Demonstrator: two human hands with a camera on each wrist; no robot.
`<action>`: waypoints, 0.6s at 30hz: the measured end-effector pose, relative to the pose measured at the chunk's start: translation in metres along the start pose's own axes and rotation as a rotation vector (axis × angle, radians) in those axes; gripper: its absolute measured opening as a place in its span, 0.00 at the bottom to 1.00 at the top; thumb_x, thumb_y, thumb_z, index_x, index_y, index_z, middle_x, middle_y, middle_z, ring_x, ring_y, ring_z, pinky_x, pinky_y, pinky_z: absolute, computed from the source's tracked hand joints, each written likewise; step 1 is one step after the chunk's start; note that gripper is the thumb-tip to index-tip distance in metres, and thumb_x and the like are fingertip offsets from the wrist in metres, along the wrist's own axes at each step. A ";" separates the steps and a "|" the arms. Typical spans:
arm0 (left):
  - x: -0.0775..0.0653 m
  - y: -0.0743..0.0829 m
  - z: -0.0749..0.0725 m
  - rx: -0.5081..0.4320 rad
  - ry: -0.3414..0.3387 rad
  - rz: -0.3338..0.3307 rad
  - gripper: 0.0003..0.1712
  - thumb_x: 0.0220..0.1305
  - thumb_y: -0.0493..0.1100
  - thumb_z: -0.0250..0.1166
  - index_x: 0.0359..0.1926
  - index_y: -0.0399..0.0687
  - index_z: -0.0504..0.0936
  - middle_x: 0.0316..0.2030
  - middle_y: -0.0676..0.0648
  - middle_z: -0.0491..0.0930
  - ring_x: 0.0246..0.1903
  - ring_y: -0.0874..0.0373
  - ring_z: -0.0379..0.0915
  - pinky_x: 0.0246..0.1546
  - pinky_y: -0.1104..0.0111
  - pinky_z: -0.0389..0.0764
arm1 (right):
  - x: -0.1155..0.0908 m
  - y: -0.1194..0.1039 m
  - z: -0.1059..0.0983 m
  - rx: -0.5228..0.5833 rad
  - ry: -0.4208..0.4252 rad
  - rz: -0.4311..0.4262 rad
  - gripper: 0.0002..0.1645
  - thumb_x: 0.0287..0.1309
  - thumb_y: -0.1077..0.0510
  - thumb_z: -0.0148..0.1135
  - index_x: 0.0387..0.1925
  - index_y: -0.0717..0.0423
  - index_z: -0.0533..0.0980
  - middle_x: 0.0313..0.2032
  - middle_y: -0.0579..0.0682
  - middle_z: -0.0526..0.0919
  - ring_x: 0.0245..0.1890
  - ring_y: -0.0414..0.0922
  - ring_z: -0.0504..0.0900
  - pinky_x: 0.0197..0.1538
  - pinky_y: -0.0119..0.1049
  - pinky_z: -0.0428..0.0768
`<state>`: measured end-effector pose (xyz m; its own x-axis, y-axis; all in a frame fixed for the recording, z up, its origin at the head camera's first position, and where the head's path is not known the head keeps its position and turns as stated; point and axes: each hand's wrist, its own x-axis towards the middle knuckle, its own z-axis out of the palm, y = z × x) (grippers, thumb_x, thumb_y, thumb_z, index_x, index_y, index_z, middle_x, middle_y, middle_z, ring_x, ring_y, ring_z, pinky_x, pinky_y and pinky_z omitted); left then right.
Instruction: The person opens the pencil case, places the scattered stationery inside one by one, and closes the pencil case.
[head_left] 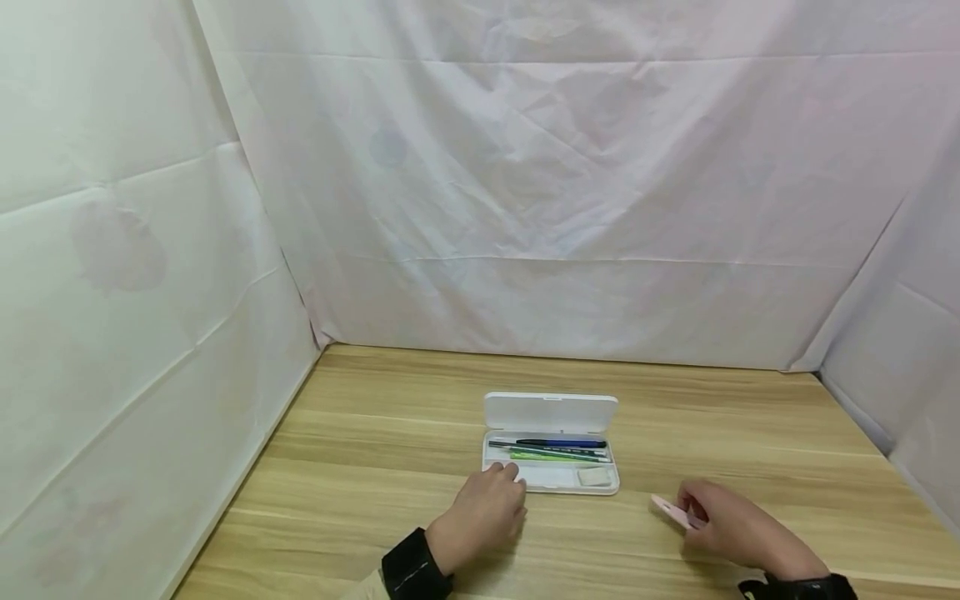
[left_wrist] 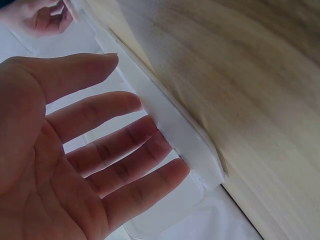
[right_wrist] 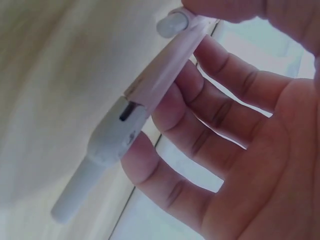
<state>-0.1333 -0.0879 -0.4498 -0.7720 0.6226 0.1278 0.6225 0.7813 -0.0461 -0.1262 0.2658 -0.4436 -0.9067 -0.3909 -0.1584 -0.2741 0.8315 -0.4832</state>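
My left hand is at the front left corner of a white pencil case, its fingers loosely bent with their tips at the case's edge. In the left wrist view, the thumb stays apart from the case wall. The case's lid stands open at the back. Inside are a dark blue pen, pencils, a green strip and a white eraser. To the right of the case, my right hand pinches a folded pink-and-white drawing compass between thumb and fingers.
Light wood tabletop surrounds the case. White cloth hangs behind the table, with more cloth along the left side and right side.
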 end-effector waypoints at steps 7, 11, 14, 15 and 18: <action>-0.001 0.000 -0.001 0.006 0.008 0.004 0.12 0.58 0.50 0.70 0.30 0.47 0.84 0.30 0.52 0.76 0.30 0.60 0.73 0.26 0.70 0.74 | 0.015 -0.025 -0.001 -0.020 0.020 0.002 0.10 0.50 0.63 0.66 0.34 0.50 0.74 0.25 0.42 0.70 0.23 0.34 0.66 0.26 0.30 0.65; 0.000 0.000 -0.001 0.010 0.008 0.002 0.12 0.58 0.50 0.70 0.30 0.47 0.84 0.30 0.52 0.76 0.30 0.60 0.73 0.26 0.70 0.74 | 0.021 -0.036 -0.002 -0.027 0.047 -0.045 0.11 0.50 0.64 0.66 0.33 0.49 0.74 0.25 0.41 0.71 0.24 0.33 0.66 0.27 0.30 0.66; 0.000 0.000 0.000 0.012 0.011 -0.001 0.12 0.58 0.51 0.70 0.30 0.47 0.84 0.30 0.52 0.76 0.30 0.60 0.73 0.25 0.70 0.74 | 0.025 -0.045 -0.003 -0.020 0.053 -0.066 0.11 0.50 0.64 0.66 0.33 0.49 0.74 0.25 0.41 0.71 0.24 0.34 0.66 0.26 0.30 0.66; 0.000 0.000 0.000 0.013 0.012 -0.001 0.12 0.58 0.51 0.70 0.30 0.47 0.84 0.30 0.52 0.76 0.30 0.60 0.73 0.25 0.70 0.74 | 0.027 -0.047 -0.003 -0.017 0.052 -0.066 0.11 0.50 0.64 0.66 0.34 0.49 0.74 0.26 0.41 0.71 0.24 0.34 0.67 0.26 0.30 0.67; 0.000 0.001 0.000 0.015 0.014 -0.001 0.12 0.58 0.51 0.70 0.29 0.47 0.84 0.30 0.52 0.76 0.29 0.60 0.72 0.25 0.70 0.74 | 0.031 -0.055 -0.004 -0.017 0.045 -0.067 0.12 0.48 0.64 0.67 0.35 0.49 0.75 0.26 0.42 0.71 0.25 0.35 0.67 0.26 0.30 0.67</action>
<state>-0.1326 -0.0873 -0.4495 -0.7710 0.6210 0.1414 0.6192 0.7828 -0.0612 -0.1407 0.2096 -0.4187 -0.8995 -0.4282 -0.0874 -0.3397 0.8108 -0.4766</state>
